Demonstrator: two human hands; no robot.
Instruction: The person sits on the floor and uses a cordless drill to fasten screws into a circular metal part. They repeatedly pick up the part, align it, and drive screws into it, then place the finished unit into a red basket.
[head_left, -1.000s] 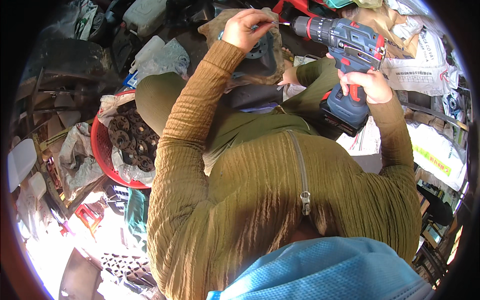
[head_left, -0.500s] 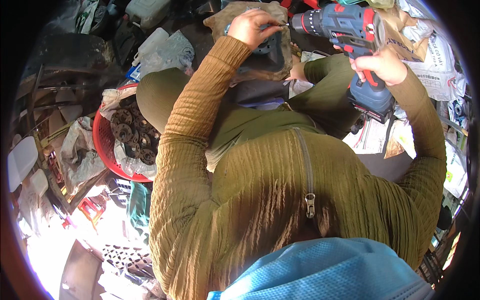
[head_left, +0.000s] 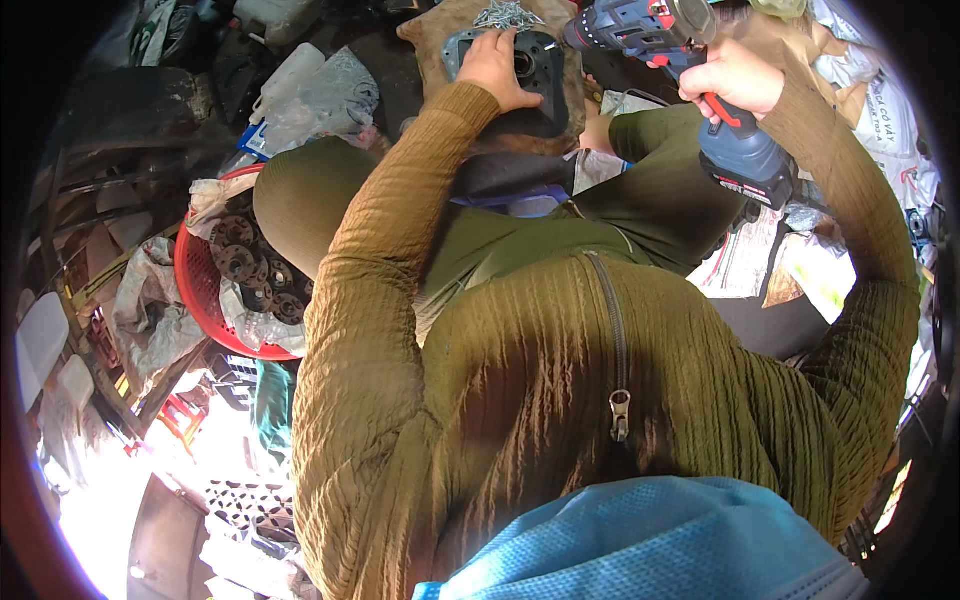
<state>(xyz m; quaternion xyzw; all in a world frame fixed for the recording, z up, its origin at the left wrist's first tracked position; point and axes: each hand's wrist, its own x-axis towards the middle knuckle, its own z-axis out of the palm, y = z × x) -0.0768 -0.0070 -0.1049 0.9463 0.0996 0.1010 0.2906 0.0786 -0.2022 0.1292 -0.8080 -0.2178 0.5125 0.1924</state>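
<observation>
My right hand (head_left: 735, 80) is wrapped around the grip of a blue-and-black cordless drill (head_left: 640, 28) with red trim. The drill lies level, its chuck aimed left over the far edge of a dark grey metal housing (head_left: 550, 78) with a round hole. A small bright screw or bit tip shows by the chuck; which one, I cannot make out. Spread flat over the left part of the housing is my left hand (head_left: 497, 72), its thumb stretched out along the near side. Beyond it lies a pile of silvery screws (head_left: 508, 15).
The housing rests on a brown, worn work surface (head_left: 425, 45). Left of my knee stands a red plastic basket (head_left: 192, 285) with several dark round metal parts (head_left: 236, 262). Clear plastic bags (head_left: 335, 95) lie beyond it. Paper and printed sacks (head_left: 880, 120) crowd the right side.
My left hand has left the drill's tip, where its fingers were pinched, and now lies on the housing. The drill has shifted left and away from me, with the right hand still around it.
</observation>
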